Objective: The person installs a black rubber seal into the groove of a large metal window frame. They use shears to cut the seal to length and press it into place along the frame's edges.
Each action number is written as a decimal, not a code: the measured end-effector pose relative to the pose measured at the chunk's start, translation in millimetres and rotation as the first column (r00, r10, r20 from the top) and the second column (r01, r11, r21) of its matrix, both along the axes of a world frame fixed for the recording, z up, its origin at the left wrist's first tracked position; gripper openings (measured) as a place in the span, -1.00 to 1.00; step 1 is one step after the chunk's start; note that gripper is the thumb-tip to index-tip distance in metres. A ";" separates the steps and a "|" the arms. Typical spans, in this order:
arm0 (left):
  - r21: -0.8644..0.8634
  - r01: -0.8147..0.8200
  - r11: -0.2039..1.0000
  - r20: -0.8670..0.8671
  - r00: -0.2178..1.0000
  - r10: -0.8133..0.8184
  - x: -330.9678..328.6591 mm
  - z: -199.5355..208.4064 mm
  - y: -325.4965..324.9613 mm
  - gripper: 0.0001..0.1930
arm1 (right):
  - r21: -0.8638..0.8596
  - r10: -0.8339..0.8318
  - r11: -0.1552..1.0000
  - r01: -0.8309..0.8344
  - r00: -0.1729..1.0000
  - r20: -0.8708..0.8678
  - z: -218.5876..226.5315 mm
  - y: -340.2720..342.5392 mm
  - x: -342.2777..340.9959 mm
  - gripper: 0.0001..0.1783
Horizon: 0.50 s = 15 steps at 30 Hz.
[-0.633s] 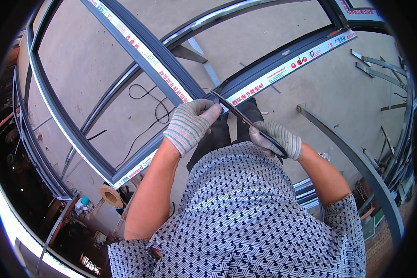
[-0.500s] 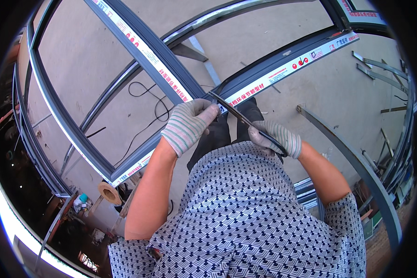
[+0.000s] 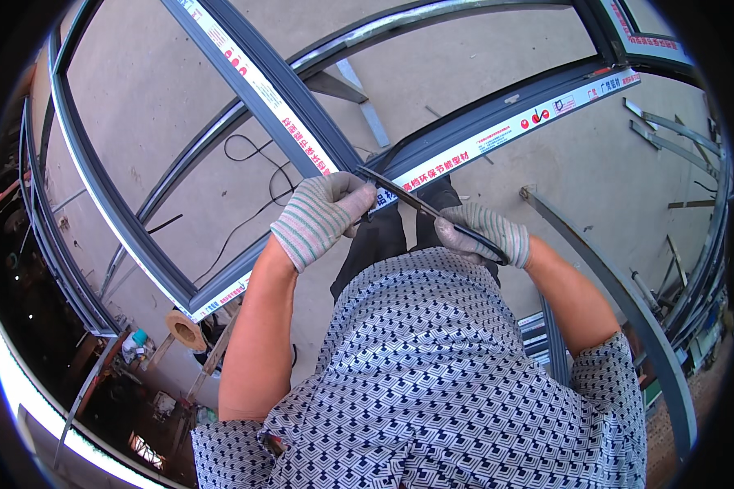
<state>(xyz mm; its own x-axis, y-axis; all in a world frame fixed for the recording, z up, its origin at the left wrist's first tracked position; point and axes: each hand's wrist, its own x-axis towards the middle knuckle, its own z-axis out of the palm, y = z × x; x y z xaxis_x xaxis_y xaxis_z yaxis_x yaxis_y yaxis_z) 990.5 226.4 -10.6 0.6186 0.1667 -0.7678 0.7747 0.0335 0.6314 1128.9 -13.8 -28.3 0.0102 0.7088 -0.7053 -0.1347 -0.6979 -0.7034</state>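
Observation:
My right hand [image 3: 483, 231], in a striped knit glove, is closed around the black handles of what looks like a long pair of scissors [image 3: 401, 194]. Their narrow blades slant up and left to a corner joint of the dark grey window frame [image 3: 457, 134]. At that joint my left hand [image 3: 322, 213], gloved alike, has thumb and forefinger pinched together beside the blade tips. What lies between those fingers is hidden. A thin black strip [image 3: 401, 145] runs along the frame's inner edge down to the joint.
White printed film covers the frame bars [image 3: 261, 90]. A loose black cord [image 3: 279, 191] curls on the floor below. A metal bar [image 3: 620, 285] stands to my right, with more profiles [image 3: 677, 130] beyond. A tape roll [image 3: 185, 329] sits lower left.
My left hand has shifted slightly left and the scissors' tips have moved a little left along the joint. My right hand keeps its grip nearly in place.

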 end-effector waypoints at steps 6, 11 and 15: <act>0.005 0.014 1.000 -0.001 1.000 -0.014 3.3 2.8 0.8 -0.57 | -0.017 0.007 1.000 -0.007 1.000 0.005 -6.3 -2.1 -1.0 -0.40; -0.002 -0.002 1.000 0.005 1.000 0.002 2.0 2.8 0.8 -0.60 | 0.157 0.065 0.983 -0.097 0.978 0.199 -14.8 -3.3 -1.1 -0.32; 0.022 0.026 0.999 -0.011 1.000 -0.026 -1.7 -1.2 1.8 -0.56 | 0.077 -0.001 0.997 -0.012 0.985 0.174 -14.8 -4.4 -3.4 -0.36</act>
<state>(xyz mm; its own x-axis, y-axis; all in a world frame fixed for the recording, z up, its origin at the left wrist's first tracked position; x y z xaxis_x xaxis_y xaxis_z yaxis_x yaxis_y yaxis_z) 988.8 228.3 -11.8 0.6150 0.1676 -0.7705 0.7816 -0.0005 0.6238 1125.5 -18.2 -43.1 0.1237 0.7614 -0.6363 -0.0024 -0.6410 -0.7675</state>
